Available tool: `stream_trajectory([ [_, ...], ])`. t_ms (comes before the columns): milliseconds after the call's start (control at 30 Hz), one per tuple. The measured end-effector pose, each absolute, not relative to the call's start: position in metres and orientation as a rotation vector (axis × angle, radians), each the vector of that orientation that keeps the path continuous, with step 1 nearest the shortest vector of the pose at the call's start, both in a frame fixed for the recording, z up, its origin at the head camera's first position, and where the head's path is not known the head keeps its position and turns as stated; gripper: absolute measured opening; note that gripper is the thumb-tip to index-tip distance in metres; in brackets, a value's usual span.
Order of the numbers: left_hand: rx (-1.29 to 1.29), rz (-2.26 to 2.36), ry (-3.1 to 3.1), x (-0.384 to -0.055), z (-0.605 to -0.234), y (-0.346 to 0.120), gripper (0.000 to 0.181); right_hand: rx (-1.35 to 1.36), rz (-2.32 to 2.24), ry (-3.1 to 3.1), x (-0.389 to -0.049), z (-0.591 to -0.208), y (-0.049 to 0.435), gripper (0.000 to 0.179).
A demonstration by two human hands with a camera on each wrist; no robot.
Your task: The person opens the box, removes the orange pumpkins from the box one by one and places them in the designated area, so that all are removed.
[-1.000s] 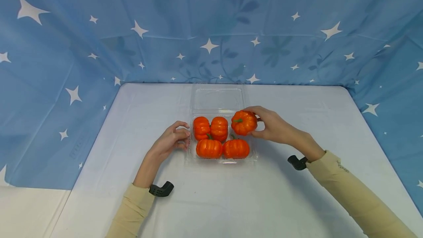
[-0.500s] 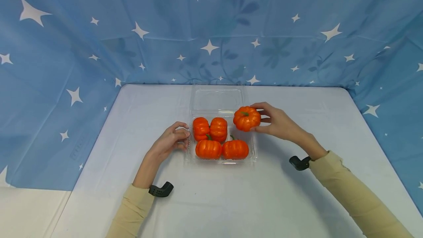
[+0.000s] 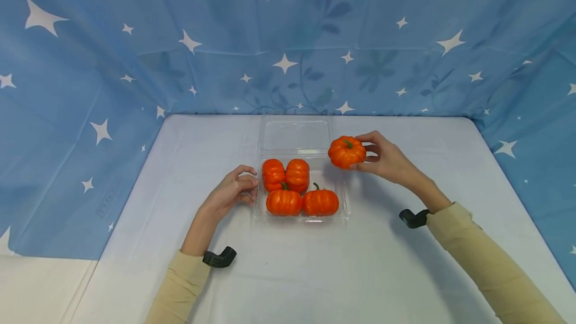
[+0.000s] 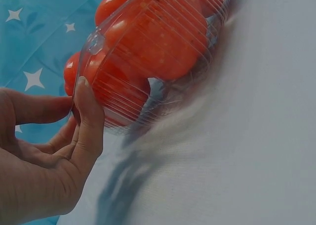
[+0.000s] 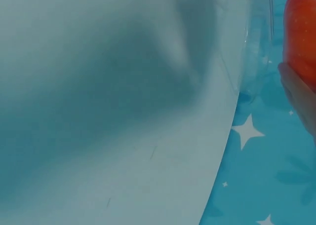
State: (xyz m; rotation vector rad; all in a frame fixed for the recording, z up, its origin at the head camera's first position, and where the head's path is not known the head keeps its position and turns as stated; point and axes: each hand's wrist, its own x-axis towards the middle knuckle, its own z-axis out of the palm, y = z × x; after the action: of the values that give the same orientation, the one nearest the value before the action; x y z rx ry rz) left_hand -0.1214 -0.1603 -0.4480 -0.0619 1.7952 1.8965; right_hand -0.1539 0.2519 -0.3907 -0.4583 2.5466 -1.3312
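Note:
A small orange pumpkin (image 3: 347, 152) with a green stem is held by my right hand (image 3: 386, 160), raised over the back right corner of a clear plastic clamshell box (image 3: 335, 216). Several more orange pumpkins (image 3: 284, 202) sit in the box, two at the back left and two along the front. My left hand (image 3: 231, 190) pinches the left rim of the box between thumb and fingers, as the left wrist view (image 4: 61, 151) shows closely. In the right wrist view only an edge of the held pumpkin (image 5: 302, 37) and part of a finger show.
The box's clear lid (image 3: 297, 135) lies folded back toward the table's far edge. A white-covered table (image 3: 405, 264) bears everything. Behind and at the sides hangs a blue curtain (image 3: 216, 84) with white stars.
My right hand has lifted the pumpkin up from the box's back right part and carried it rightward and toward the back. The left hand stays at the rim.

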Motion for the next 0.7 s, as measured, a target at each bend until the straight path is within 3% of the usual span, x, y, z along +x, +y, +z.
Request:
stream_trajectory([
  [700,-0.043,1.884,1.819,-0.12,-0.447,-0.159,0.031,-0.191,-1.309,2.638,-0.173,-0.411,0.283,0.074],
])
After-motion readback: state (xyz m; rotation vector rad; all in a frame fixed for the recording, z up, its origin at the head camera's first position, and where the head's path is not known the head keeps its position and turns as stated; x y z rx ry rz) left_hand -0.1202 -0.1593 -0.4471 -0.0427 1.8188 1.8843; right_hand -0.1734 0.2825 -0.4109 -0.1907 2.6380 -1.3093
